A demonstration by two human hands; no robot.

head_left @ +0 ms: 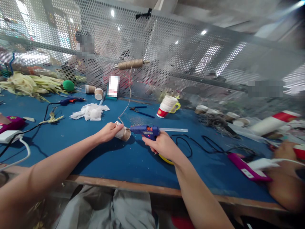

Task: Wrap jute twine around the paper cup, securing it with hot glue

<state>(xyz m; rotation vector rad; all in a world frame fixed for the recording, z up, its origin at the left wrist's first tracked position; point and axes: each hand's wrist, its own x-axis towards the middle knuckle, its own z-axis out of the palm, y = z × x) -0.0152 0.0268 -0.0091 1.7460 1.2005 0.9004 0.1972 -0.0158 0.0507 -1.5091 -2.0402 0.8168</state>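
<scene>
My left hand is closed around a small paper cup partly wrapped in twine, held on its side just above the blue table. My right hand grips a blue glue gun whose nozzle points left and touches the cup. A clear glue stick juts from the gun's back. A strand of twine runs from the cup up to a twine spool hung on the mesh screen.
On the table lie a second glue gun, white cloth scraps, pliers, a stack of paper cups, black cables, a pink phone and pale leaf strips. Another person's arm rests at the right edge.
</scene>
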